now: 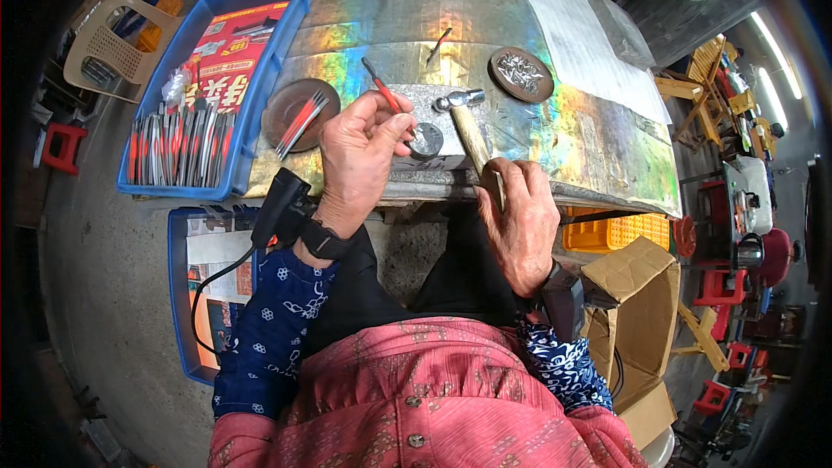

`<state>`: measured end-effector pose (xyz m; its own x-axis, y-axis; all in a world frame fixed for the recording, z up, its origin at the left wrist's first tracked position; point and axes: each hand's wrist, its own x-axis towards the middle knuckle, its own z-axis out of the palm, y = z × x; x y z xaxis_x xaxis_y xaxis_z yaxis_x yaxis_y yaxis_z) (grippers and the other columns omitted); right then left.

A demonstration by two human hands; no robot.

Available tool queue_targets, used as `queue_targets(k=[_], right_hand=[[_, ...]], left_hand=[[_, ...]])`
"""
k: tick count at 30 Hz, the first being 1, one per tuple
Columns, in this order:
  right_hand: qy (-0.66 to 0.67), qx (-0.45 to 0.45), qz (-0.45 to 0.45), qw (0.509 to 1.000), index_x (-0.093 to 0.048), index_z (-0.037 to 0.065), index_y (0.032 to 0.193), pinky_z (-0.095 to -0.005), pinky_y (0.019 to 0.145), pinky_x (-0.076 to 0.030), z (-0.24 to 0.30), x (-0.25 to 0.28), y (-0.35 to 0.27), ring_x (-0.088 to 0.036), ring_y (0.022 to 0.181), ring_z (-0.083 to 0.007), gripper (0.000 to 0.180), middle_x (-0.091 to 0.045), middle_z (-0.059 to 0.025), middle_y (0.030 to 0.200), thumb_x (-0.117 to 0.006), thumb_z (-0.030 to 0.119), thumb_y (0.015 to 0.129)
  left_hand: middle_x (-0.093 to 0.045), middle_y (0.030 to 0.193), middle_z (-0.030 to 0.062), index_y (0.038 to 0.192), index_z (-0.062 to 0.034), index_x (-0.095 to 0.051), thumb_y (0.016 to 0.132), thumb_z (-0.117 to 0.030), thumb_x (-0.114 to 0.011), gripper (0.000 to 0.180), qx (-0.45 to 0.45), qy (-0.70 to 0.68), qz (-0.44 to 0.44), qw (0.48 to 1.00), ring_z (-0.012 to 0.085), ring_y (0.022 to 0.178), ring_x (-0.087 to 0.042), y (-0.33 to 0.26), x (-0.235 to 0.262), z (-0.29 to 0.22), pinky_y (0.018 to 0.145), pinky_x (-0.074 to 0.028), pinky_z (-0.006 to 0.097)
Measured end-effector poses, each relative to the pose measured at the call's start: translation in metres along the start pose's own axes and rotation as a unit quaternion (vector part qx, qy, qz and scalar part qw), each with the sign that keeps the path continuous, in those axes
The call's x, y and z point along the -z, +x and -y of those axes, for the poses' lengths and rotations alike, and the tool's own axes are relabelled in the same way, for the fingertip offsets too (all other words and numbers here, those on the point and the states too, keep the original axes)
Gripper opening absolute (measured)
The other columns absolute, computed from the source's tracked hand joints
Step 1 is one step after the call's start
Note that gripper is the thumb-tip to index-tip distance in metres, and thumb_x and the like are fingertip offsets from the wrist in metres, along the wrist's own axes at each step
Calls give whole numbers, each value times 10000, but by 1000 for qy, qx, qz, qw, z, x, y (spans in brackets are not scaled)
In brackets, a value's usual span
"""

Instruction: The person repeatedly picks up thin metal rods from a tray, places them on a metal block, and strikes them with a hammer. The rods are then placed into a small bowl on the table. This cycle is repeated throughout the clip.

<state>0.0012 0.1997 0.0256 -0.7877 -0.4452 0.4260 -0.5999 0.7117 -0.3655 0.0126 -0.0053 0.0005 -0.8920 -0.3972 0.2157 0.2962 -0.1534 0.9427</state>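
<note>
My left hand [360,152] is closed, pinching a slim red tool with a dark, narrow tip [381,87]. Its exact kind I cannot make out, and its lower end is hidden by my fingers. It is held above a round dark metal disc [425,140], which rests on a pale stone block [446,156] at the table's near edge. In my right hand [522,217] is the wooden handle of a ball-peen hammer [470,134]. The hammer's metal head lies over the block, right of the disc. Another thin dark tool [439,46] lies farther back on the table.
A brown dish [299,108] holds several slim red and silver pieces; another dish [522,74] has small metal pins. Many similar pieces fill a blue tray [243,143] at left. A blue crate [179,295], a yellow crate [620,230] and an open cardboard box [637,295] stand below.
</note>
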Motion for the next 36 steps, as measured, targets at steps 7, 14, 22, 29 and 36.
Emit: queue_targets(k=[7,14,22,29,36], right_hand=[[18,-29,36,999,-555,42,1179,-421,733,-502,-1,-5,0,-597,884,-372,411,-539,-171,1011,-719,93,806],[-2,-25,47,999,-514,50,1228,-427,688,-516,0,-7,0,-607,848,-365,458,-534,-160,991,-707,115,818],[-52,-59,47,996,-483,26,1266,-457,711,-507,1,-15,2,-602,886,-418,469,-576,-202,1008,-618,8,817],[89,-82,-12,993,-577,-21,1165,-364,690,-514,3,29,13,-647,756,-321,276,-649,-202,897,-595,64,903],[135,42,-41,989,-604,-41,1088,-266,621,-474,29,84,19,-594,647,-181,254,-636,-131,811,-674,79,876]], left_hand=[[-676,865,47,1022,13,-642,914,-11,-618,113,-3,29,-7,1000,71,748,-641,0,0,1,602,-512,191],[-684,850,34,998,-1,-663,902,-11,-633,101,-11,59,-10,998,61,724,-633,-1,-2,-1,616,-517,197],[-695,834,83,927,30,-678,866,3,-673,67,-211,308,14,928,117,719,-637,-5,-8,-5,654,-500,247],[-694,838,126,937,32,-671,840,10,-685,101,-212,289,4,934,183,745,-673,-5,-10,-7,665,-514,283],[-699,859,146,952,35,-676,822,10,-690,133,-210,305,-1,929,245,770,-693,-5,-10,-5,667,-529,310]])
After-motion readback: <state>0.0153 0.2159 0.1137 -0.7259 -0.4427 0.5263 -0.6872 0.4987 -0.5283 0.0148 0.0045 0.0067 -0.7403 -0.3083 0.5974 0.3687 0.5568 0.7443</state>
